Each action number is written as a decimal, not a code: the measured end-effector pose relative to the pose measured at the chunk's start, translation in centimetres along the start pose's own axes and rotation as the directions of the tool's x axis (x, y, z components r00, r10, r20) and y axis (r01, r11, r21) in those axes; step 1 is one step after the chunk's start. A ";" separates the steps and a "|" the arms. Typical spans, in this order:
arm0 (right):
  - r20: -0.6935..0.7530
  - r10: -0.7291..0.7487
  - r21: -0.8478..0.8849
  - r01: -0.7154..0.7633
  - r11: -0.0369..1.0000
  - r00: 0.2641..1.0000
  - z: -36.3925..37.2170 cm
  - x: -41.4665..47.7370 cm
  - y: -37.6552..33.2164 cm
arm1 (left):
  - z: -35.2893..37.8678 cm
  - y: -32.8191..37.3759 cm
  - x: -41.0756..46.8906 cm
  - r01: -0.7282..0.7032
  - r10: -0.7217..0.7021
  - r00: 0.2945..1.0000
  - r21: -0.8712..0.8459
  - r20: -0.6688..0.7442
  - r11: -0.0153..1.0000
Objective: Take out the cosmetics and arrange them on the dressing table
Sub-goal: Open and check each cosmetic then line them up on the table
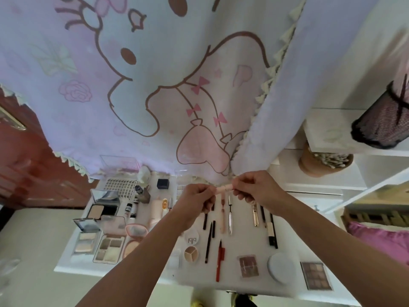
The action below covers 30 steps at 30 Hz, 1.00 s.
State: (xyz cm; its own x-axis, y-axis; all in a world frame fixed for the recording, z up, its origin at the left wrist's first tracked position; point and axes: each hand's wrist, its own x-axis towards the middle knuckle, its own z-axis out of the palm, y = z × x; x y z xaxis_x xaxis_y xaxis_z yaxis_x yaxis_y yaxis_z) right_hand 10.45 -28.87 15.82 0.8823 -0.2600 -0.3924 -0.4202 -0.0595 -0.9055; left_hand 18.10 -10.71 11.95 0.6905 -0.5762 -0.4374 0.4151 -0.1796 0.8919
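My left hand (197,199) and my right hand (254,188) hold a small pink cosmetic tube (224,188) between them, above the far middle of the white dressing table (155,273). Each hand pinches one end, and the tube lies level. Below my hands several pencils and pens (209,238) lie in rows, with a red pen (219,260) nearest me. Open powder compacts and an eyeshadow palette (109,248) fill the left side. A round white puff case (280,267) and two dark palettes (315,275) lie at the right front.
A pink cartoon curtain (155,85) hangs behind the table. White shelves (332,173) at the right carry a jar of cotton swabs (325,161) and a dark mesh holder (385,120). Brown cabinet doors (24,165) stand at the left. A pink cushion (380,238) lies far right.
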 end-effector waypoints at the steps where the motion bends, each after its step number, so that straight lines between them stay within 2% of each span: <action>1: 0.005 -0.011 -0.002 0.011 1.000 1.000 0.1 -0.3 0.0 | -0.1 0.0 -0.2 -0.006 0.006 1.000 0.012 0.006 1.000; 7: 0.022 0.081 -0.015 -0.081 0.997 0.996 0.3 -1.9 0.0 | -0.3 0.0 -1.4 -0.069 0.064 0.996 0.083 0.057 0.994; 14: -0.009 -0.062 -0.029 0.061 0.998 0.998 0.5 -3.2 0.3 | -0.3 0.3 -2.3 -0.078 0.070 0.994 0.099 0.085 0.992; 20: 0.038 -0.016 -0.013 0.016 1.000 0.999 0.9 -3.7 0.1 | -0.2 0.5 -2.9 -0.103 0.094 0.991 0.094 0.095 0.990; 22: 0.027 -0.050 -0.020 0.051 0.999 0.998 1.0 -3.8 0.2 | -0.2 0.5 -3.1 -0.088 0.078 0.992 0.095 0.097 0.992; 27: -0.011 -0.160 -0.190 0.155 0.969 0.987 1.8 -3.7 0.7 | -0.7 0.5 -3.3 0.003 -0.007 0.995 0.041 0.101 0.999; 30: 0.009 -0.130 -0.193 0.129 0.973 0.991 2.1 -3.7 0.5 | -1.0 0.4 -3.4 0.018 -0.020 0.994 0.023 0.109 1.000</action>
State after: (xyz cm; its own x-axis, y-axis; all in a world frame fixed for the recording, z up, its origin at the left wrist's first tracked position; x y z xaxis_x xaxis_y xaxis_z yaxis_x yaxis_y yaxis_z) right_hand 7.40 -25.89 16.46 0.9312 -0.2418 -0.2729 -0.3359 -0.2778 -0.9000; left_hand 16.51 -8.00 13.67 0.6136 -0.6556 -0.4401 0.4137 -0.2079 0.8864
